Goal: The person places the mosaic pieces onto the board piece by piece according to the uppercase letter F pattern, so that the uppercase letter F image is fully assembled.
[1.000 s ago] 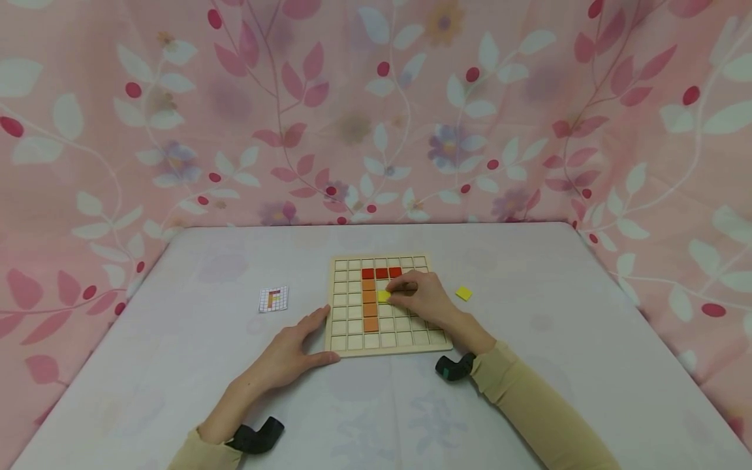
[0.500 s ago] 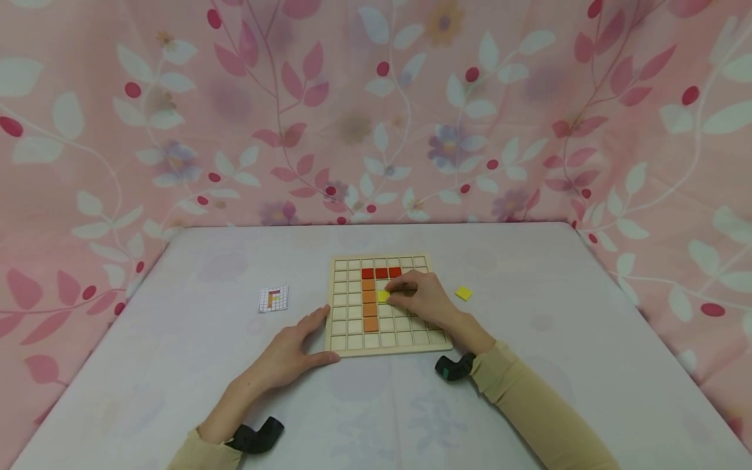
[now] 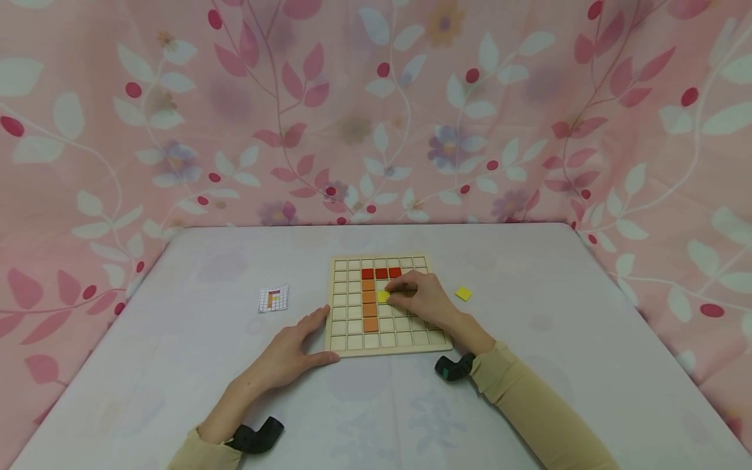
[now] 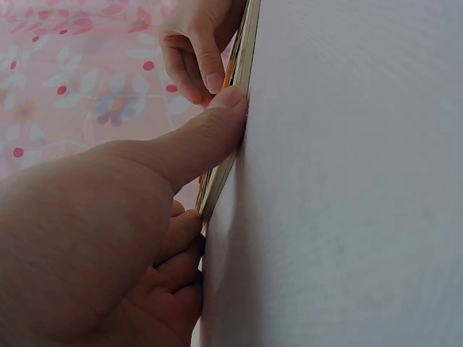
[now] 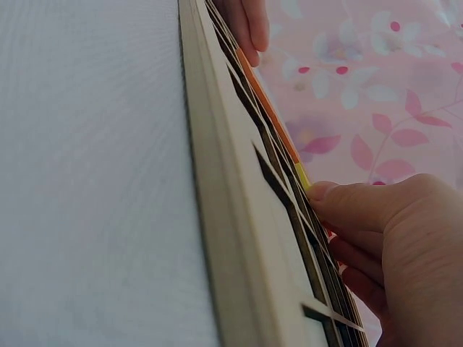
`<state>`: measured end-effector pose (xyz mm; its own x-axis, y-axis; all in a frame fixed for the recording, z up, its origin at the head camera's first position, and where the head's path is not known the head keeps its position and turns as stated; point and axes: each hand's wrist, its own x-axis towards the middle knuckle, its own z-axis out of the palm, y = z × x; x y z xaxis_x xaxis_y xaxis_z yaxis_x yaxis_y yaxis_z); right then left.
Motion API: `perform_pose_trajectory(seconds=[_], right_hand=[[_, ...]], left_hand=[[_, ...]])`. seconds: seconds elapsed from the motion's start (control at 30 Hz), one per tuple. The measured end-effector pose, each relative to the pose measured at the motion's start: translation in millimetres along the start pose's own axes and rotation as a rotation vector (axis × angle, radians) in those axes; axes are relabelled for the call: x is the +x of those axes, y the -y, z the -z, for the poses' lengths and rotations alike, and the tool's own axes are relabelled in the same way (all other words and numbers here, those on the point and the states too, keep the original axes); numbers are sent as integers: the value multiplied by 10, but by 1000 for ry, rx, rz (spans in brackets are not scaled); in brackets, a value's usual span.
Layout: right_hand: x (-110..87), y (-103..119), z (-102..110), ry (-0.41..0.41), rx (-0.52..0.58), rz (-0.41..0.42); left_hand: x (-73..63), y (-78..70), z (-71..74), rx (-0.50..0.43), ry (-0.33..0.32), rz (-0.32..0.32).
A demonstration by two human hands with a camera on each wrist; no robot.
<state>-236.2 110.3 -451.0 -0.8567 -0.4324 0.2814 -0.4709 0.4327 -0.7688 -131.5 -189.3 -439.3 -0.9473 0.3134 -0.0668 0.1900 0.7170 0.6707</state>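
A square wooden grid board [image 3: 355, 343] lies on the table. Along its third column run several orange tiles [image 3: 369, 310], under a row of red tiles [image 3: 381, 273]. My left hand [image 3: 288, 356] steadies the near left corner, with the thumb at the front edge and extended fingers beside the left edge. Over the board, my right hand [image 3: 425, 300] pinches a yellow tile [image 3: 383, 297] at a cell right of the orange column. In the right wrist view the thumb [image 5: 322, 191] lies against that tile; the other fingers are partly hidden behind the board.
Another yellow tile [image 3: 463, 294] lies on the table right of the board. To the left sits a small pattern card [image 3: 273, 299] with a coloured grid. A pink floral curtain [image 3: 376, 130] hangs behind the white-covered table [image 3: 376, 418].
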Motion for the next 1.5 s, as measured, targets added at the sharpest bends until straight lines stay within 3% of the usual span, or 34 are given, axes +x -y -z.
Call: perform_pose_trajectory(seconds=[0.33,0.53,0.8,1.2,1.5], right_hand=[[5,-22,3,-9,2,30],[4,16,45,-11,2,-39],[-82,-30,359,-72,9,-172],[-389,-347,924,-116,-85,-236],[-567,-489,1137,-137,-105,-259]], left_hand=[[8,-13,6,11,-3,-1],[13,-17,-7,-9,3,6],[-11,-18,-14,-15,2,21],[-10,-33,-10,-6,2,21],[-11,-32,-4,0,1,20]])
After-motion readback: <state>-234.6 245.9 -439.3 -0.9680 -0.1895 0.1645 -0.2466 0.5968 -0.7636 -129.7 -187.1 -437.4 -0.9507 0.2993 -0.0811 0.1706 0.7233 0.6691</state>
